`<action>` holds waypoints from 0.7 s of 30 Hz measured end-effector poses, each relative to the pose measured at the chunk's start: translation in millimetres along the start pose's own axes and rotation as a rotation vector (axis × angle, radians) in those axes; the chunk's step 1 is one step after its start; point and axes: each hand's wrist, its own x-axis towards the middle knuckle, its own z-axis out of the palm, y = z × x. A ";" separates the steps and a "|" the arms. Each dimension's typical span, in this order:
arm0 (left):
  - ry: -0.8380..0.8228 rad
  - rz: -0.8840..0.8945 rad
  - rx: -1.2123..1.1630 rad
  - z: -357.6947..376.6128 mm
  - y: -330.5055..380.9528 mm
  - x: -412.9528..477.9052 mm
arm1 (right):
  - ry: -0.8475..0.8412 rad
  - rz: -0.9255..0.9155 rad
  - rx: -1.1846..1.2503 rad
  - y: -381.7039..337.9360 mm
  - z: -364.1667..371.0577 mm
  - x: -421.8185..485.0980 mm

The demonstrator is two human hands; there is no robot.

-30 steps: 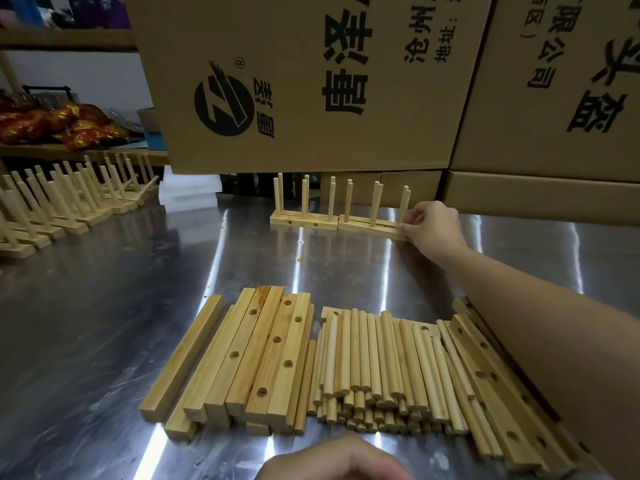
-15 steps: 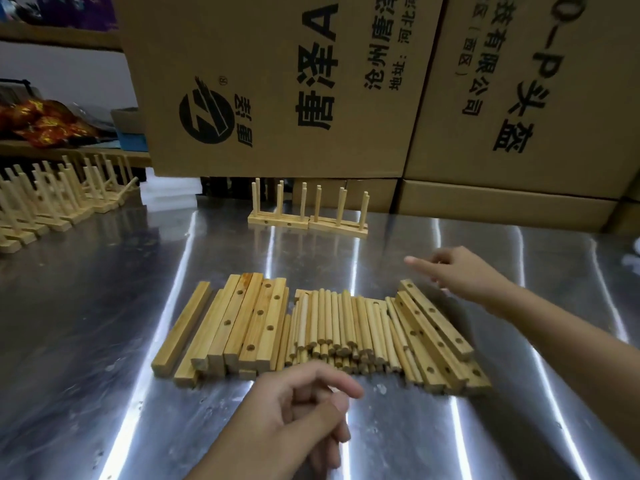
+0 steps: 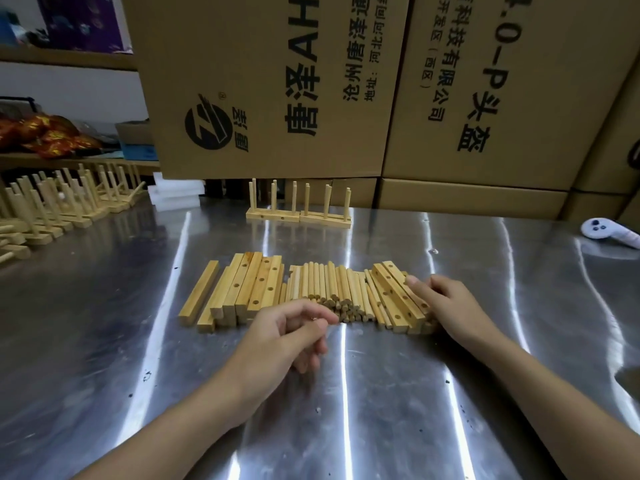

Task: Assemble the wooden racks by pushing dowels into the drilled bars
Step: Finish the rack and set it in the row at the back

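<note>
dowel pile (image 3: 329, 289): frame centre, flat on steel table (image 3: 398, 410); long axes near-to-far, cut ends face the camera.
left drilled bars (image 3: 252, 292): against the pile's left side; holes up, long axes near-to-far, far ends leaning slightly right.
right drilled bars (image 3: 394, 296): against the pile's right side; holes up, long axes diagonal, upper left to lower right.
left hand (image 3: 291, 337): lower centre, just in front of the dowels' near ends; fingers loosely curled, thumb close to index tip, nothing seen in it.
right hand (image 3: 450, 303): centre right, on right drilled bars; thumb tip on top bar, fingers over the stack's right side; gripping or only touching, cannot tell.
finished racks (image 3: 299, 216): two, upper centre, end to end, bases left-right, dowels upright.
more racks (image 3: 52, 209): left edge, in a row.
cardboard boxes (image 3: 277, 81): top, behind.
controller (image 3: 602, 232): white, right edge.
</note>
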 end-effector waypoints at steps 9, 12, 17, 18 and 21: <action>0.458 0.384 0.374 -37.9 16.4 4.2 | 0.026 -0.092 -0.100 2.0 -1.3 -9.2; 0.720 0.323 0.527 -79.9 14.3 17.0 | 0.027 -0.115 -0.115 0.5 -1.0 -9.6; 0.797 -0.100 0.745 -139.0 -15.1 30.3 | 0.015 -0.116 -0.152 -1.3 -0.3 -9.4; 0.768 -0.164 0.723 -142.9 -19.4 30.5 | 0.017 -0.116 -0.155 -1.0 -0.3 -9.3; 0.693 -0.208 0.737 -145.0 -23.9 30.1 | 0.016 -0.116 -0.158 0.3 -0.1 -8.7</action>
